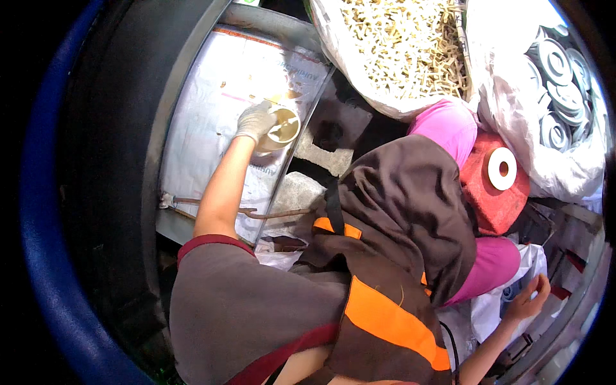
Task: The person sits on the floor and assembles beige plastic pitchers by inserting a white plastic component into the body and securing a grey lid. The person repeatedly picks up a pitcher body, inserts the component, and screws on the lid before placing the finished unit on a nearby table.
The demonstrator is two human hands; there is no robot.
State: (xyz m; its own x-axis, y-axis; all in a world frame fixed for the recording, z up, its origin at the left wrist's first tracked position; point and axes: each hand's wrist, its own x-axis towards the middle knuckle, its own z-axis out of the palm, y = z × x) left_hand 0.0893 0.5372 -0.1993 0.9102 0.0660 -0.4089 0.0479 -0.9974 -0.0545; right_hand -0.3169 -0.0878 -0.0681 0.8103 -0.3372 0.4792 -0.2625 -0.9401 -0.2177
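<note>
My left hand (pixel 256 122), in a whitish knitted glove, grips the rim of a cream-coloured cup (pixel 294 133). Pale bits or a pale smear show inside the cup, too small to name. It is held above a white printed sheet (pixel 205 106) with brownish stains, lying in a metal tray. Far to the lower right, my bare right hand (pixel 534 299) has loosely curved fingers standing apart, and nothing shows in it. Beside that hand is a white bag (pixel 531 262) with a bluish-grey ring-shaped part in it.
A large white sack (pixel 350 77) holds many small cream-coloured pieces (pixel 404 45). Grey round parts (pixel 557 70) fill another sack at the upper right. Between my knees a cream ring (pixel 493 158) lies on a red cloth-covered block (pixel 494 212). A thin stick (pixel 282 213) crosses the tray's near end.
</note>
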